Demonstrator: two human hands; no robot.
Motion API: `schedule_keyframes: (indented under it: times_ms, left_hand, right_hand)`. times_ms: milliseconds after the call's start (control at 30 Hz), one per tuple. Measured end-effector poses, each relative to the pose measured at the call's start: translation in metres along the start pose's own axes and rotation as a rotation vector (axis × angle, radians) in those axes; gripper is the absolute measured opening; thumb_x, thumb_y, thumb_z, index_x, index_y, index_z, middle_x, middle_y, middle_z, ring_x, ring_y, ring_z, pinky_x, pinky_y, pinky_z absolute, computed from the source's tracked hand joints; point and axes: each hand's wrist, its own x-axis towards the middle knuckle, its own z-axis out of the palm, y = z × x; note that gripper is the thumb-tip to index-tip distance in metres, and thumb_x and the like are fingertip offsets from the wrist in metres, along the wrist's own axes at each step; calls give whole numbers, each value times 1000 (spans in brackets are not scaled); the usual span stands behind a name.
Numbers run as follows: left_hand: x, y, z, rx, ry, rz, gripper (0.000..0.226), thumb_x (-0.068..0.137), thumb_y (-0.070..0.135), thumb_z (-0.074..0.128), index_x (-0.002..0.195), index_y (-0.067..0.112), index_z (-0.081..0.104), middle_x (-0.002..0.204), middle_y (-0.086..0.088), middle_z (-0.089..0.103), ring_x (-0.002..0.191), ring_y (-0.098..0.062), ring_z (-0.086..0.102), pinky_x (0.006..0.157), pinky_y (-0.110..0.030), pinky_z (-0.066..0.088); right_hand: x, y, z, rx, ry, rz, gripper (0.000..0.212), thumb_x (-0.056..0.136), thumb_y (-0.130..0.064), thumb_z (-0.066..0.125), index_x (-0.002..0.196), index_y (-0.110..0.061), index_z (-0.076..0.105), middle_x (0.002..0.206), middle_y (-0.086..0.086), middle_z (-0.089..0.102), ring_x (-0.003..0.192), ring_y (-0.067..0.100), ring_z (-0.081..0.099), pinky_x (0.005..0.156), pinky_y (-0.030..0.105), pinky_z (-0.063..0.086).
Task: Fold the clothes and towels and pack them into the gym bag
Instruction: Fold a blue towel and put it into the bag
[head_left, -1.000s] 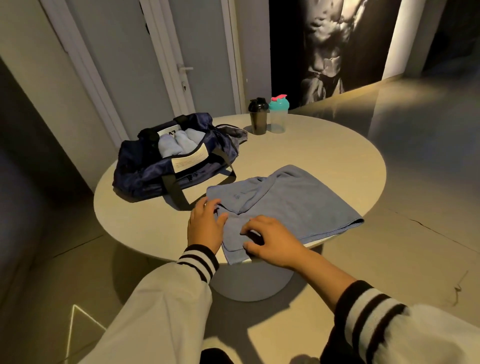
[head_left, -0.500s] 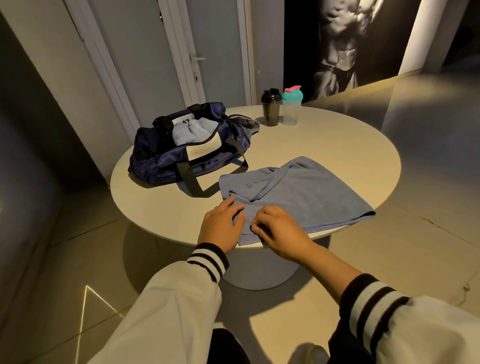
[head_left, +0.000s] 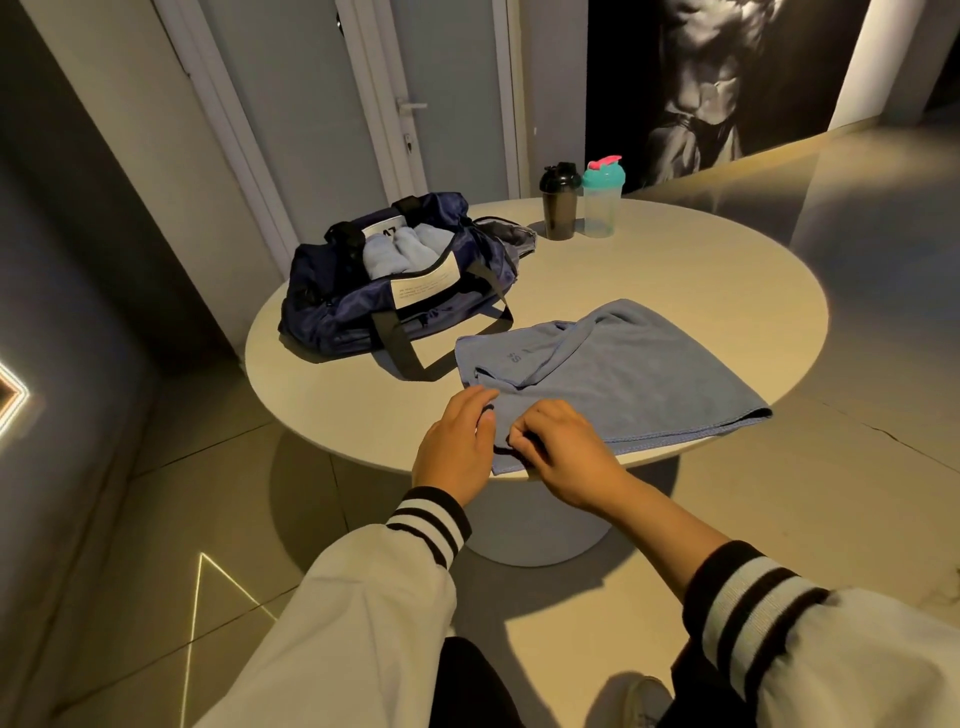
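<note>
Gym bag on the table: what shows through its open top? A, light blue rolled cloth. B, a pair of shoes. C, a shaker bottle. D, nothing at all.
A: light blue rolled cloth sits in the open top of the gym bag, while the black shaker bottle and the teal-lidded shaker bottle stand apart from it on the table.
</note>
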Motion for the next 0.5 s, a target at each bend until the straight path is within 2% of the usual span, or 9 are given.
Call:
schedule_keyframes:
  times_ms: [200, 333, 433, 500]
  left_hand:
    - [0, 3, -1, 16, -14, -17, 38, 107, 36, 34, 141, 28, 51, 151, 8, 44, 132, -12, 46, 109, -34, 41]
    - [0, 2, -2, 80, -69, -14, 39, 104, 31, 44, 142, 31, 51, 156, 9, 38, 134, -16, 45, 111, -38, 40]
    - [1, 8, -1, 182, -122, -25, 43, 104, 29, 40, 146, 32, 45, 159, 8, 33, 141, -16, 35, 116, -36, 28]
    - [3, 15, -1, 243, -146, -29, 45, 104, 28, 34, 149, 35, 41, 161, 8, 29, 143, -16, 29, 118, -36, 22]
  right_hand:
    - [-3, -1, -10, 47, -152, -62, 14, 102, -31, 50, 89, -27, 56, 94, -6, 51, 93, 11, 43, 88, 31, 41]
    - [2, -1, -16, 1, -236, -56, 14, 101, -31, 53, 95, -25, 64, 97, -6, 54, 95, 13, 45, 90, 35, 41]
    - [12, 2, -20, 19, -70, 18, 16, 99, -26, 56, 109, -23, 67, 108, 1, 59, 105, 20, 51, 93, 38, 44]
    - [22, 4, -21, -67, 20, 103, 22, 99, -23, 55, 119, -22, 65, 116, 5, 60, 111, 24, 51, 94, 39, 44]
